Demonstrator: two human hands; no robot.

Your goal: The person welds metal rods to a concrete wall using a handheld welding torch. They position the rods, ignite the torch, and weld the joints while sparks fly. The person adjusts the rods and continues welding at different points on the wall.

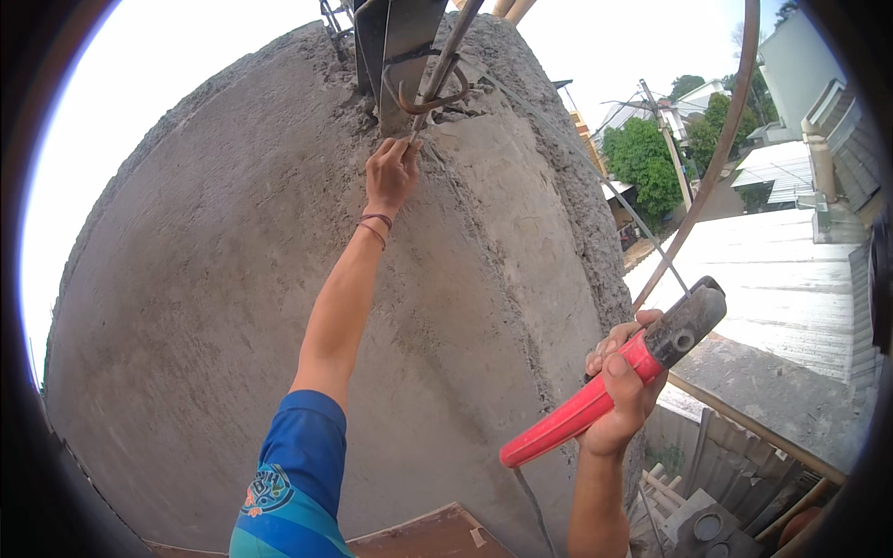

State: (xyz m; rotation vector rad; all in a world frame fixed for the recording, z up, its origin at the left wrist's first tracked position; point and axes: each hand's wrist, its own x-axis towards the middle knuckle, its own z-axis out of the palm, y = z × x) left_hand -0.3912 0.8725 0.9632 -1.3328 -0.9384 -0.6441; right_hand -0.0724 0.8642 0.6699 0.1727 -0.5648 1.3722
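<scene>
My left hand (393, 174) reaches up to the concrete wall and pinches the lower end of a thin steel bar (446, 58). A bent rebar stirrup (406, 100) loops around that bar, beside a dark steel beam (402, 42) set against the concrete. At the lower right, my right hand (625, 395) is wrapped around a welding electrode holder (581, 402) with a red handle and a dark jaw. From its jaw a thin welding rod (653, 244) slants up and left toward the wall. A grey cable (534, 507) hangs from the handle's lower end.
A broad concrete wall (233, 270) with rough, broken edges fills the middle. On the right a long curved pole (714, 172) runs upward. Beyond lie metal roofs (753, 265), trees (644, 167) and a utility pole (665, 139). A brown board (433, 535) lies below.
</scene>
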